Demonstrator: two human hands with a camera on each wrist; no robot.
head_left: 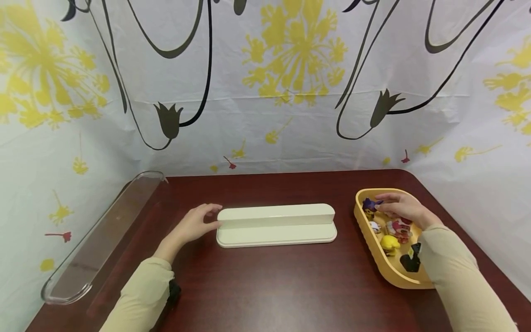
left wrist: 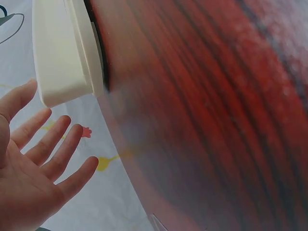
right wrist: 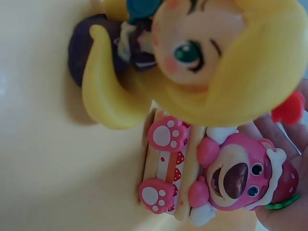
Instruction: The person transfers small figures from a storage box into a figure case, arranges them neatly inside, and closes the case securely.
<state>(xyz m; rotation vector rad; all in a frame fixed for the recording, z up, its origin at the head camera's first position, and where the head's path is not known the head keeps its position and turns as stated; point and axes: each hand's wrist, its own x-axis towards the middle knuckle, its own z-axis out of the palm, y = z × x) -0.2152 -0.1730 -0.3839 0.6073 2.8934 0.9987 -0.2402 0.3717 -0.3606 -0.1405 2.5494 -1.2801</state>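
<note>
A cream two-step stand [head_left: 276,235] lies on the dark red table. My left hand [head_left: 199,223] is at its left end, fingertips right at the edge; the left wrist view shows the fingers [left wrist: 62,151] spread and holding nothing. On the right, my right hand [head_left: 400,207] reaches into a yellow tray [head_left: 386,267], thumb and fingers around a purple-hatted figurine [head_left: 370,204]. Nearby in the tray are a pink bear figurine [right wrist: 236,178] and a yellow-haired figurine [right wrist: 202,62]. In the right wrist view these two partly cover the hand and hide the purple-hatted one.
A clear plastic cover [head_left: 108,235] lies along the left side of the table. The tray also holds a small white figurine [head_left: 375,226] and a black piece [head_left: 410,259]. A patterned white curtain [head_left: 257,129] hangs behind and at both sides.
</note>
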